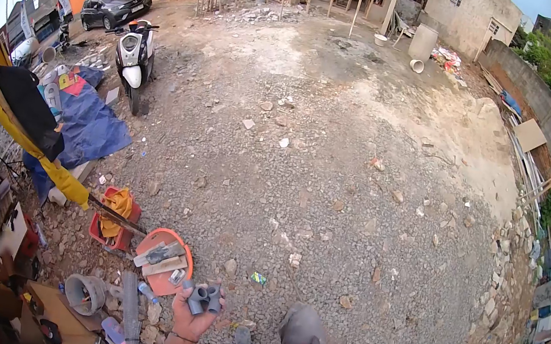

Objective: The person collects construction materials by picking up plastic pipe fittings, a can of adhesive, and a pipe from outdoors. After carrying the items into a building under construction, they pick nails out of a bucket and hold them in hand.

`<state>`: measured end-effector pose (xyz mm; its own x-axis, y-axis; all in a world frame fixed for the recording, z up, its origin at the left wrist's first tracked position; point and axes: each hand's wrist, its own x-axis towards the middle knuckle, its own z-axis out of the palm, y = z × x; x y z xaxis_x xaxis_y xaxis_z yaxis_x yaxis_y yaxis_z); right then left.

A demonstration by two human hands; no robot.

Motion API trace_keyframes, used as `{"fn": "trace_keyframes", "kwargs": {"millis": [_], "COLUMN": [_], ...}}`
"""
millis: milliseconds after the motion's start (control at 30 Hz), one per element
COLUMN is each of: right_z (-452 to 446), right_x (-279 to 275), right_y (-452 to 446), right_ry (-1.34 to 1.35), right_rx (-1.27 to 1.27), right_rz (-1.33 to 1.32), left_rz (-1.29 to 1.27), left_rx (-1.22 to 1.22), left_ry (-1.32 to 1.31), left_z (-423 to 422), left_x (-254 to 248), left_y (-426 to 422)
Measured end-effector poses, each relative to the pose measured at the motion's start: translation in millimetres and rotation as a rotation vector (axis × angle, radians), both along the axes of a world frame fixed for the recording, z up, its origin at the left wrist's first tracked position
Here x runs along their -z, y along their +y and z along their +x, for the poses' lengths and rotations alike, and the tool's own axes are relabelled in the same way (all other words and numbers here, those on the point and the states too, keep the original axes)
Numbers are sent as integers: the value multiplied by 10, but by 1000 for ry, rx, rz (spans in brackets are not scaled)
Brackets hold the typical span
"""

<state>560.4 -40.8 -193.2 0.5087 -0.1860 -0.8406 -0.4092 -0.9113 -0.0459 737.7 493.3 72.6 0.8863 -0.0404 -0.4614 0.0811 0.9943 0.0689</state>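
Over gravel [321, 250], near the rim of the orange basin [188, 253] | left hand [189, 323]: curled around grey pipe fittings [197, 305] | right hand: not visible | handling: probably light, rigid; grip outer barrels.

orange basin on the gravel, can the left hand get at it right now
Probably: the left hand looks near the orange basin with nothing visible between. But it already holds grey pipe fittings, so grasping likely means freeing it first.
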Motion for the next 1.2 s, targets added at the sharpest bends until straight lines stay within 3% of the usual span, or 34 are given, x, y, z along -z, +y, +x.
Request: {"fn": "trace_keyframes", "kwargs": {"millis": [133, 233, 333, 367, 433, 467, 567, 633, 700, 733, 833, 900, 967, 1000, 1033, 1067, 1200], "right_z": [612, 1572, 3202, 3802, 5165, 5759, 7543, 8497, 9367, 9615, 10233, 10367, 10264, 10263, 10103, 10145, 10740], "right_x": [118, 295, 397, 161, 372, -410, -735, -1048, -872, -875, -216, 1, 298, 4, 44, 33, 61], "right_y": [-361, -670, -803, -776, -782, -401, 114, 613, 960, 1069, 1075, 945, 635, 662, 516, 465, 500], "right_ry": [117, 115, -19, -258, -381, -563, -851, -852, -796, -768, -736, -647, -424, -275, -468, -420, -44], "right_rx": [200, 197, -92, -134, -229, -128, -174, -201, -196, -220, -136, -319, -128, -60, 68, 118, 193], "right_rz": [39, 59, -61, -21, 66, 125, 369, 374, 451, 476, 461, 295, 319, 247, 292, 250, 95], "left_rz": [-61, -160, -184, -127, -89, -40, -186, -229, -274, -250, -225, -277, -331, -339, -347, -354, -361], "left_rx": [-126, -213, -281, -286, -296, -302, -321, -341, -361, -343, -297, -221, -150, -111, -71, -32, 49], "left_ry": [30, 29, -52, -110, -136, -160, -241, -278, -316, -336, -405, -495, -531, -549, -566, -584, -575], "left_z": [756, 1197, 1705, 1873, 2299, 2537, 3504, 4264, 5113, 5530, 6922, 7771, 8595, 9000, 9405, 9807, 11475], "left_x": [255, 151, -202, -273, -443, -505, -443, -329, -239, -179, -44, -81, -203, -249, -296, -343, -167], "left_y": [-427, -665, -815, -817, -780, -754, -608, -460, -309, -238, 15, 185, 320, 384, 447, 508, 649]}}
